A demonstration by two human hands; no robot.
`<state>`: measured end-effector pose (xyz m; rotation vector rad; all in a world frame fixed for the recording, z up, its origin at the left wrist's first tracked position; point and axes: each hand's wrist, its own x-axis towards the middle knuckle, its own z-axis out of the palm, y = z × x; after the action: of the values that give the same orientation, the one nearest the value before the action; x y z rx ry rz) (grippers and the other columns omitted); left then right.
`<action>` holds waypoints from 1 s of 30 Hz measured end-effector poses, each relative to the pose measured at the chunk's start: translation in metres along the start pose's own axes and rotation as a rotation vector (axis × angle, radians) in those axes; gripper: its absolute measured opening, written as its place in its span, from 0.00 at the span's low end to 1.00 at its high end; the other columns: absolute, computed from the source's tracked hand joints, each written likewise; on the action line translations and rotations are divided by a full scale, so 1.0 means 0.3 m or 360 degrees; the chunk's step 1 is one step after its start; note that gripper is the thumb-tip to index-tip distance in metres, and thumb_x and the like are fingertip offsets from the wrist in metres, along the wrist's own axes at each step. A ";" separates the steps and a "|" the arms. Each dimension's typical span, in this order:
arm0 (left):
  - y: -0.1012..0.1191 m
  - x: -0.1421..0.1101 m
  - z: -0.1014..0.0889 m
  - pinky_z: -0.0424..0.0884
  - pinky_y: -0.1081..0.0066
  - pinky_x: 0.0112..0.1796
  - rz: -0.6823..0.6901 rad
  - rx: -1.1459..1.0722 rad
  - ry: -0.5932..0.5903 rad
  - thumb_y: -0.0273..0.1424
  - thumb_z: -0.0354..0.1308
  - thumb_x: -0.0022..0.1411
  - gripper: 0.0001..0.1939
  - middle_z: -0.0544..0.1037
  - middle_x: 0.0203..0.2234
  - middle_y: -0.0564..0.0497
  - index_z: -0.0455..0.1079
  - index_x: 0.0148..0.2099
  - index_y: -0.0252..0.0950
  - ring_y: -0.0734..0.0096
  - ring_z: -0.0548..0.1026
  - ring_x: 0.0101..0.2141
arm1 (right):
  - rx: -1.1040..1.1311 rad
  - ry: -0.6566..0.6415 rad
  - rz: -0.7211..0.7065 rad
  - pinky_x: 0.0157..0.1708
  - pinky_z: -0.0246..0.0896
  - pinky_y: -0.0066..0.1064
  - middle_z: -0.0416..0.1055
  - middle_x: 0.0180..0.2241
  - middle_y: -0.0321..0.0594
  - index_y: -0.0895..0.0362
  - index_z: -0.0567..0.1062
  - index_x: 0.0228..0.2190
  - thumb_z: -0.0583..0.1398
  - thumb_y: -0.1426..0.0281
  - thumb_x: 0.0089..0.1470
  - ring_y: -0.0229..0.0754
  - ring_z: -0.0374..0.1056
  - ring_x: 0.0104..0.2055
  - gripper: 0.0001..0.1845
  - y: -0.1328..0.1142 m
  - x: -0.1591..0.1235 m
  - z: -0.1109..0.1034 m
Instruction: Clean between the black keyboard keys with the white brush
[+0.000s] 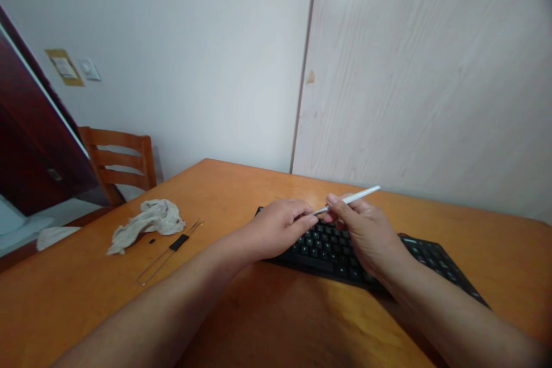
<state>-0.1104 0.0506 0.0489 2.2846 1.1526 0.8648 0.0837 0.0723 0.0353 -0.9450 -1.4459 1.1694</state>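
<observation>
The left hand (278,229) and right hand (362,236) are close together above the keyboard (332,247), with the pen (349,199) held between them and sticking out toward upper right. Keyboard is the main low obstacle across middle and right of the worktop (241,192). Hand can pass over it or along the narrow strip behind it, up to the wall panel (422,69). Left side: gap from left hand to the wire loop (164,259), then the cloth (149,224) in the way. Chair (116,158) stands beyond the worktop, upper left.
</observation>
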 end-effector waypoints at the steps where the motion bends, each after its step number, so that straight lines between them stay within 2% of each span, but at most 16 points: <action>1: -0.001 0.001 0.002 0.67 0.68 0.41 0.0020 0.0034 -0.0008 0.40 0.46 0.70 0.17 0.78 0.35 0.50 0.73 0.39 0.38 0.65 0.73 0.37 | 0.0007 -0.0014 -0.0004 0.32 0.53 0.33 0.72 0.25 0.37 0.57 0.75 0.26 0.64 0.53 0.55 0.39 0.62 0.29 0.19 -0.003 -0.003 0.002; 7: -0.010 -0.003 0.002 0.65 0.71 0.38 0.0017 -0.0059 -0.0072 0.38 0.42 0.72 0.19 0.76 0.31 0.51 0.69 0.34 0.37 0.68 0.72 0.35 | 0.0209 -0.0089 0.0074 0.29 0.54 0.30 0.72 0.26 0.35 0.56 0.75 0.35 0.65 0.56 0.54 0.37 0.64 0.28 0.16 -0.007 -0.006 0.013; 12: -0.026 -0.005 -0.015 0.65 0.72 0.38 -0.0062 -0.0151 -0.0110 0.41 0.42 0.71 0.20 0.75 0.29 0.52 0.69 0.34 0.37 0.70 0.72 0.33 | 0.0239 0.0112 0.0109 0.27 0.56 0.30 0.73 0.25 0.37 0.57 0.75 0.33 0.65 0.57 0.53 0.37 0.64 0.26 0.16 -0.003 0.024 -0.017; 15: -0.058 0.000 -0.031 0.65 0.71 0.37 -0.0182 -0.0158 0.0050 0.43 0.43 0.70 0.21 0.75 0.28 0.52 0.70 0.33 0.37 0.69 0.72 0.32 | 0.0063 0.0191 0.0043 0.27 0.57 0.31 0.73 0.24 0.38 0.57 0.74 0.31 0.65 0.56 0.52 0.38 0.65 0.25 0.17 -0.012 0.046 -0.044; 20: -0.133 0.000 -0.049 0.63 0.70 0.34 -0.0333 -0.0151 0.0403 0.47 0.45 0.69 0.23 0.73 0.25 0.52 0.68 0.30 0.37 0.67 0.71 0.30 | -0.0296 0.0077 -0.0111 0.30 0.62 0.32 0.76 0.25 0.39 0.55 0.70 0.30 0.64 0.56 0.53 0.42 0.72 0.29 0.15 -0.005 0.057 -0.058; 24: -0.201 -0.009 -0.043 0.62 0.70 0.31 -0.0463 -0.0202 0.0553 0.50 0.48 0.66 0.24 0.71 0.22 0.53 0.67 0.27 0.37 0.67 0.69 0.28 | -0.0569 0.0000 -0.0206 0.35 0.63 0.34 0.79 0.29 0.42 0.55 0.70 0.31 0.60 0.58 0.57 0.46 0.76 0.34 0.13 0.041 0.060 -0.064; 30: -0.292 -0.019 -0.016 0.65 0.68 0.38 -0.0569 -0.0365 0.0729 0.50 0.52 0.64 0.22 0.77 0.29 0.51 0.72 0.31 0.37 0.64 0.73 0.34 | -0.0985 -0.0073 -0.0332 0.36 0.63 0.35 0.79 0.34 0.41 0.53 0.75 0.30 0.56 0.59 0.61 0.46 0.75 0.36 0.14 0.085 0.066 -0.084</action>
<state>-0.1645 0.0953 -0.0041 1.6698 1.5030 1.3308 0.1043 0.1016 0.0155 -1.1451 -1.9425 0.5933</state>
